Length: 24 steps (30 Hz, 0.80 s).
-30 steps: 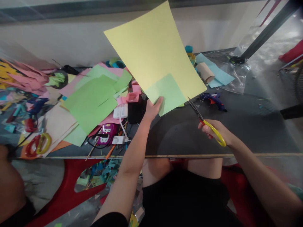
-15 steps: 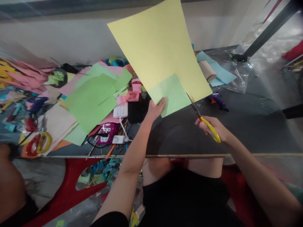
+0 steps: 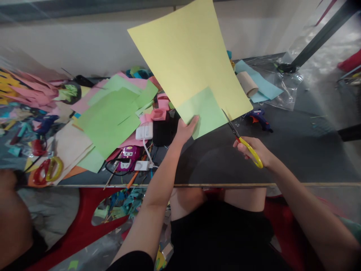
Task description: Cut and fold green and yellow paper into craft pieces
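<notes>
A large yellow sheet of paper is held up over the table, with a smaller light green piece of paper lying on its lower corner. My left hand pinches both papers at their lower left, thumb on top of the green piece. In my right hand are scissors with yellow and red handles. Their blades are at the right edge of the green piece, over the yellow sheet's lower edge. Whether the blades are cutting into the yellow paper is hard to make out.
Green sheets, pink paper, a purple device and a white adapter crowd the left. Other scissors lie farther left, near another person's arm. A blue glue gun and a cardboard tube lie right.
Hands, papers and scissors hold nearly the same position. Only a very slight shift of the whole view shows.
</notes>
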Each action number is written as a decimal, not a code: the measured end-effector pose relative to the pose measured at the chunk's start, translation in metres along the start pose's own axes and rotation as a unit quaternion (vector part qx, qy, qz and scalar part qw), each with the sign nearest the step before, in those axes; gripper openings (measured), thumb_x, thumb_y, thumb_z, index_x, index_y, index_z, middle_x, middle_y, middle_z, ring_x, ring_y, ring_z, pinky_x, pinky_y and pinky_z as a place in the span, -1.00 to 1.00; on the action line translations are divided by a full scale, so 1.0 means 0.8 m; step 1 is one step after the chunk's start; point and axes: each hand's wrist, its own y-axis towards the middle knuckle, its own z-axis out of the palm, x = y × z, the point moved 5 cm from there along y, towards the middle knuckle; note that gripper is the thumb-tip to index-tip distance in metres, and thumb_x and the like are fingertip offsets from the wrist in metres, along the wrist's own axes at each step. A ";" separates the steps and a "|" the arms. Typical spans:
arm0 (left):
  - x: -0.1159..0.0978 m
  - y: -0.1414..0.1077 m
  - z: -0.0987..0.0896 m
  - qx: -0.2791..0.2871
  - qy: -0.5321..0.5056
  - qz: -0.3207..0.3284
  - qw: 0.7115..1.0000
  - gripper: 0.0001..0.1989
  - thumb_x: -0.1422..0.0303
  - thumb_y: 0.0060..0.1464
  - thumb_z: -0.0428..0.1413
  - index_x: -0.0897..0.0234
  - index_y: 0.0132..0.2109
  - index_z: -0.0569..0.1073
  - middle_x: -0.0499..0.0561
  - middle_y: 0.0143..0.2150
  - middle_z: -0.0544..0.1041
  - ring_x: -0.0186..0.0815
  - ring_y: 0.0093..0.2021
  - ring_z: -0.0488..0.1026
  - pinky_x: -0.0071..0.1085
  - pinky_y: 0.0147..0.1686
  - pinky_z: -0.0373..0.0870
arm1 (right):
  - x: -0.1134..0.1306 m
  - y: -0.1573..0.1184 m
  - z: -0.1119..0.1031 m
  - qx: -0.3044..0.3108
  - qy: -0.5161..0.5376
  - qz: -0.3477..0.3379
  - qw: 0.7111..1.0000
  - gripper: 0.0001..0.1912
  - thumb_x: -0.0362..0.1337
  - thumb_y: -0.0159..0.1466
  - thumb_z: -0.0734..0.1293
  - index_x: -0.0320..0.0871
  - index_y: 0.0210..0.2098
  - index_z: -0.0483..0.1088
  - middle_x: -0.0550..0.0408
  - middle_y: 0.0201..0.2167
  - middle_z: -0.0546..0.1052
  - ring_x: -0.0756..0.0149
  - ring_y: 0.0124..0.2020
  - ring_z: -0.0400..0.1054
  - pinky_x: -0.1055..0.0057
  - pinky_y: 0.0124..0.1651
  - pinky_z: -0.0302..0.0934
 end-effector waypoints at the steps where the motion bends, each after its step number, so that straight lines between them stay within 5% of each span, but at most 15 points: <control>1: -0.002 0.000 0.000 -0.001 -0.001 0.001 1.000 -0.40 -0.15 0.04 0.24 0.27 -0.03 0.55 0.27 0.06 0.64 0.06 0.12 0.59 0.02 0.24 0.48 | 0.001 0.000 0.000 -0.002 0.001 -0.001 1.000 -0.23 0.49 0.14 0.21 -0.15 -0.35 0.41 0.15 -0.58 0.30 0.35 -0.56 0.19 0.37 -0.48 0.08; 24: 0.003 0.004 -0.003 0.003 0.005 0.002 1.000 -0.46 -0.08 0.11 0.23 0.25 0.02 0.55 0.22 0.09 0.63 0.07 0.20 0.54 0.01 0.28 0.46 | 0.010 0.005 0.001 -0.009 0.014 0.016 1.000 -0.23 0.51 0.08 0.25 -0.15 -0.40 0.38 0.14 -0.56 0.30 0.34 -0.55 0.27 0.38 -0.52 0.17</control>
